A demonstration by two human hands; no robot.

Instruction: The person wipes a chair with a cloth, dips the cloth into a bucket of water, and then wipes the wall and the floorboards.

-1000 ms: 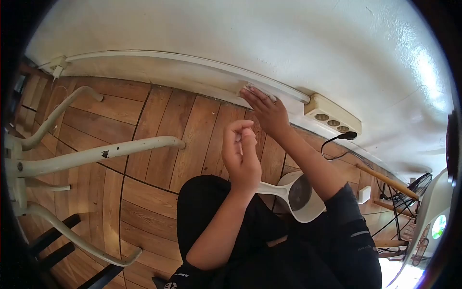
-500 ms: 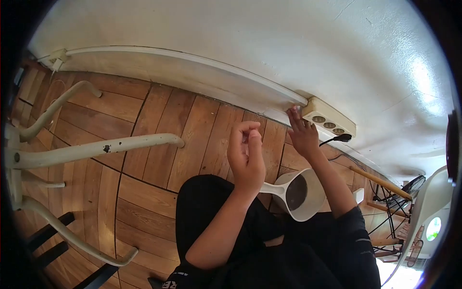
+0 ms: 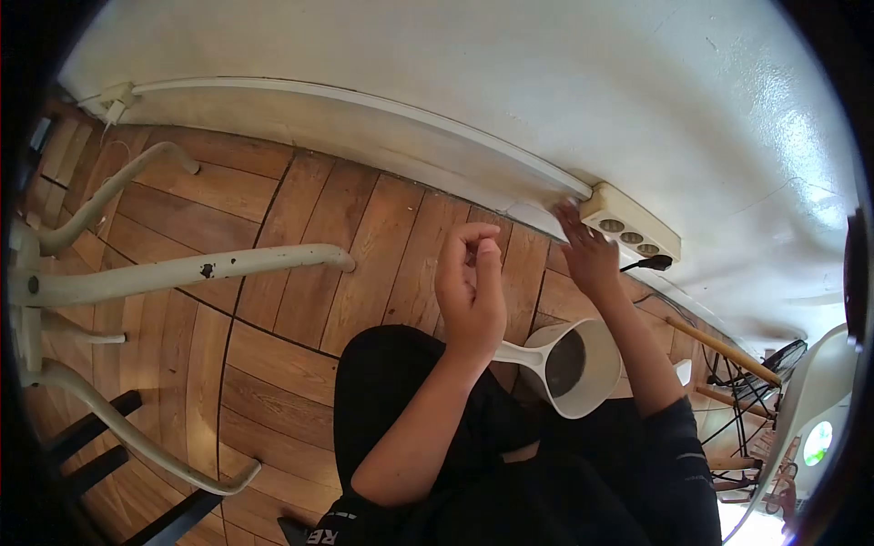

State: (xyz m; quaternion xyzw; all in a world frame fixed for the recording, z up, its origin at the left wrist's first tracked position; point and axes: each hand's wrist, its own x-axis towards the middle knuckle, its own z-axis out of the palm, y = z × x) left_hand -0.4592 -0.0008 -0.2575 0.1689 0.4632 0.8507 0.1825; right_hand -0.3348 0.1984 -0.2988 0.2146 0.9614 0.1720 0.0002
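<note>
My right hand (image 3: pixel 592 259) reaches to the lower wall, its fingers stretched out and slightly blurred, fingertips against the wall just left of the cream power strip (image 3: pixel 630 223). A pale, shiny patch (image 3: pixel 535 217) shows on the wall beside those fingertips. Above my knee, my left hand (image 3: pixel 472 287) is raised with fingers curled in toward the thumb, and nothing shows in it. A white long-handled dipper (image 3: pixel 603 359) stands between my forearms with greyish liquid (image 3: pixel 565 362) inside; its handle runs behind my left wrist.
A black plug (image 3: pixel 657 262) sits in the strip, its cord trailing along the wall. White trunking (image 3: pixel 364 98) runs along the wall above the wood floor (image 3: pixel 273 382). Chipped cream metal legs (image 3: pixel 182 276) stand at left. A white chair (image 3: pixel 810 387) and a fan (image 3: pixel 774 359) are at right.
My right hand's fingers have shifted slightly on the wall beside the power strip. My left hand keeps its curled pose, and the whole view has shifted a little.
</note>
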